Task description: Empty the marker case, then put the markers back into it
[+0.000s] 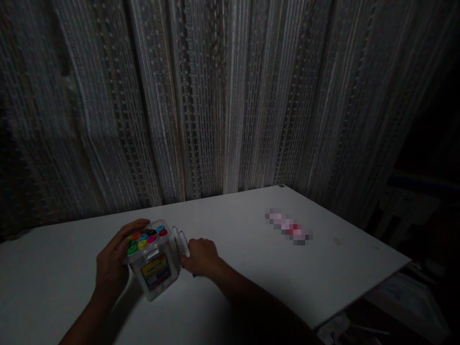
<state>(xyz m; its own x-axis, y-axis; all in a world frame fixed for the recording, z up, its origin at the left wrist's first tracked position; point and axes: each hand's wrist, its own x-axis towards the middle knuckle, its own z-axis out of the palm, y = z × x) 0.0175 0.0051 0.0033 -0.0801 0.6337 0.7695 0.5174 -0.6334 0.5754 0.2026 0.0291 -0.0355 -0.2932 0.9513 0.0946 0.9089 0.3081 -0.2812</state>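
A clear plastic box [173, 268] of markers, with a yellow and dark label on its front, is tilted above or on the white table; its base is partly in shadow. Colored marker caps [143, 243] in green, yellow, orange, pink, red, blue and black show at its top. My left hand [110, 263] is closed around the box's left side and upper rim. Just right of the box, my right hand [201, 256] grips white markers [184, 243] with dark blue ends. Their exact number is partly hidden by the fingers.
The white table [237, 225] runs back to a grey patterned curtain [230, 96]. A pixelated pink and red item [287, 226] lies on the table at right. Beyond the table's right edge, a pale chair [406, 206] and other objects stand in the dark.
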